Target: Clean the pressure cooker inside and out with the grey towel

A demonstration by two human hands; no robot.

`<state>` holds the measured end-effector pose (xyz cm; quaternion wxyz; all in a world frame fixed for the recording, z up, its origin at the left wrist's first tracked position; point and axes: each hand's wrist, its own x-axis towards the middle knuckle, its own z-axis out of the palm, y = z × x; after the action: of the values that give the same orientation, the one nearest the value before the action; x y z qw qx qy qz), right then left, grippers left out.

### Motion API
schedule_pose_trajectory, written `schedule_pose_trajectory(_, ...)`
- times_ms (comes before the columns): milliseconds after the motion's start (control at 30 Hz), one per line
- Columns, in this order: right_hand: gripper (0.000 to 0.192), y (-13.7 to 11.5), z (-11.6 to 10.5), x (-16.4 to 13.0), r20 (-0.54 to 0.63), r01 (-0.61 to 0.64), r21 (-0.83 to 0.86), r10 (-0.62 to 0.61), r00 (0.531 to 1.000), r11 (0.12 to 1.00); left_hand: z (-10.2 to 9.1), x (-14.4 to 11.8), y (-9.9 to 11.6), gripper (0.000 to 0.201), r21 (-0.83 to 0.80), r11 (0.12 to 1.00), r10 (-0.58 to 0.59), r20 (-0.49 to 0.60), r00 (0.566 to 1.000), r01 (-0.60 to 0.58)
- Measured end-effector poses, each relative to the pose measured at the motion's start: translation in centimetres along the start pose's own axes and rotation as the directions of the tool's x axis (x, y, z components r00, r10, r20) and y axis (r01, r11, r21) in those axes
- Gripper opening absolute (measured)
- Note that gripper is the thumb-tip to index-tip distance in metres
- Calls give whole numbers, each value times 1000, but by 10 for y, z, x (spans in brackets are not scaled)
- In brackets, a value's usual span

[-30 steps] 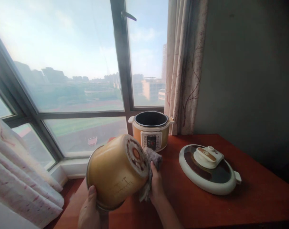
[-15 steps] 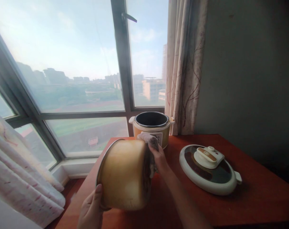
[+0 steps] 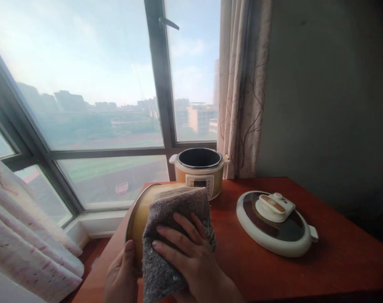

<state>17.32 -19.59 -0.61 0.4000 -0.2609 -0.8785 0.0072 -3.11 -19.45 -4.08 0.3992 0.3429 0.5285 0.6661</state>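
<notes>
My left hand (image 3: 121, 271) grips the rim of a gold-coloured inner pot (image 3: 135, 227), its thumb on the outer wall. The pot is tipped on its side above the table, its mouth turned away to the left. My right hand (image 3: 191, 256) holds a grey towel cloth (image 3: 169, 219) spread against the pot's outer wall, fingers stretched over the fabric. Much of the pot's side and its base are hidden by the cloth. Behind the pot stands an electric pressure cooker (image 3: 181, 174) without its lid, dark inside, with a control panel on its front.
The cooker's round lid (image 3: 244, 216), white-rimmed with a handle on top, lies on the right of the reddish-brown table (image 3: 336, 261). A large window (image 3: 99, 126) rises behind the table. Curtains hang at the left (image 3: 33, 235) and beside the wall (image 3: 242, 105).
My right hand has moved from the pot's far base edge down and nearer, onto its outer side. The bunched cloth now lies spread over that wall. My left hand keeps its grip.
</notes>
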Motion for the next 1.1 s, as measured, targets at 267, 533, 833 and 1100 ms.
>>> schedule_pose_trajectory(267,61,58,-2,48,-154,-85,226,121,981,970,1,15,8,53,-155,964,-217,11,976,216)
schedule_pose_trajectory(533,60,107,41,41,-259,-251,653,522,812,714,1,7,9,61,-250,944,-235,-55,970,214)
schedule_pose_trajectory(833,63,68,75,-20,-140,-333,855,794,591,398,13,-5,4,78,-319,944,-138,-146,980,86)
schedule_pose_trajectory(1100,56,16,109,-44,-527,-368,445,571,629,816,20,-17,7,69,-330,940,-140,-142,980,87)
